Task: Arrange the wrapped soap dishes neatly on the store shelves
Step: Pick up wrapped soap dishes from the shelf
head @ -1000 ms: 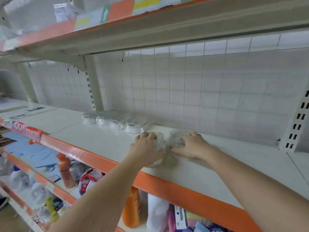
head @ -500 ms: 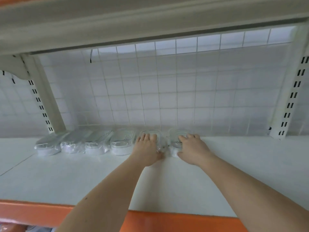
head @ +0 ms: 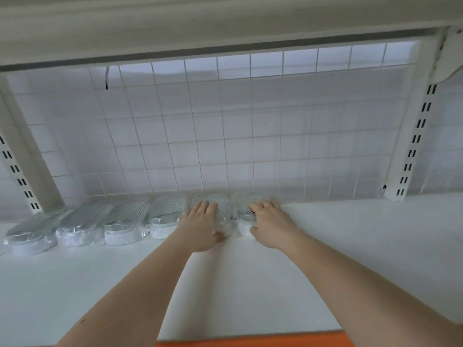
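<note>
On the white metal shelf, six clear, plastic-wrapped oval soap dishes form a row against the white wire-grid back panel. The left hand lies over the fifth wrapped dish, fingers on top and thumb curled at its front edge. The right hand grips the sixth wrapped dish likewise, touching its neighbour.

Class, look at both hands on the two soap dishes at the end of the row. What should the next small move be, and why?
Probably let go and draw both hands back. The left hand and right hand each rest on a wrapped soap dish, and both dishes already sit against the wire grid back, in line with the four dishes to the left.
</note>
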Demonstrator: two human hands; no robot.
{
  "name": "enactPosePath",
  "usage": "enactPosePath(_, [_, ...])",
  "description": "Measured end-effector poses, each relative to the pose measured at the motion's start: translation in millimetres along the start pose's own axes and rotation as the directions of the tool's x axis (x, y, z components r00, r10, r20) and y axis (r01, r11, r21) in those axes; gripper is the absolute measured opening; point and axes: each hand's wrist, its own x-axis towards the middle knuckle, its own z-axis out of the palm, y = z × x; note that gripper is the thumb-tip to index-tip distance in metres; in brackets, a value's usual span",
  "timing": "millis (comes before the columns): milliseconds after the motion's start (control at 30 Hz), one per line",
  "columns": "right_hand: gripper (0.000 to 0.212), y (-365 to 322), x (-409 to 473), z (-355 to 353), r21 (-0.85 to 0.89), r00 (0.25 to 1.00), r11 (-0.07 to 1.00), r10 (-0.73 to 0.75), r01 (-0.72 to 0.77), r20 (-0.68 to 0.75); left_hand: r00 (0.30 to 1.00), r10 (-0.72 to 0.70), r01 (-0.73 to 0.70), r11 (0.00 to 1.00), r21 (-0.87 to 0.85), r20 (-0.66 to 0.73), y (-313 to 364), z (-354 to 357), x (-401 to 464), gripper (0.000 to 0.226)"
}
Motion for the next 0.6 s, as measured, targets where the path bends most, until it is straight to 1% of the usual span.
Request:
enactPosePath(100, [0.055,-1,-2,0,-0.017,0.999,1.000,0.017,-0.016,0.037,0.999,-0.033,0.032,0.997,0.068,0.010,3,-2,-2,0.074])
enactPosePath(167, [0.066,1,-9,-7,0.015,0.997,0.999,0.033,-0.034,0.077,0.999,-0.030,0.028,0.995,0.093,0.023,11,-7,-4,0.077])
enactPosePath(233, [0.076,8,-19,-18,0.034,0.998,0.999,0.034,-0.037,0.059,0.999,0.019,-0.021,0.998,0.063,0.031,27,-16,-3,0.086])
enactPosePath(300, [0.075,22,-32,-32,0.023,0.998,0.998,0.052,-0.053,0.022,0.997,0.077,-0.077,0.997,-0.009,0.007,50,-27,0,0.087])
enactPosePath(400, [0.069,62,-58,-55,-0.030,0.990,0.989,0.144,-0.144,-0.002,0.990,0.137,-0.139,0.984,-0.111,-0.032,98,-39,7,0.082])
enactPosePath(500, [0.068,117,-97,-81,-0.077,0.968,0.965,0.252,-0.252,-0.014,0.974,0.222,-0.226,0.962,-0.151,-0.042,161,-43,10,0.078])
enactPosePath(600, [0.064,183,-151,-110,-0.105,0.928,0.922,0.368,-0.372,-0.062,0.942,0.333,-0.334,0.930,-0.154,-0.034,242,-48,6,0.074])
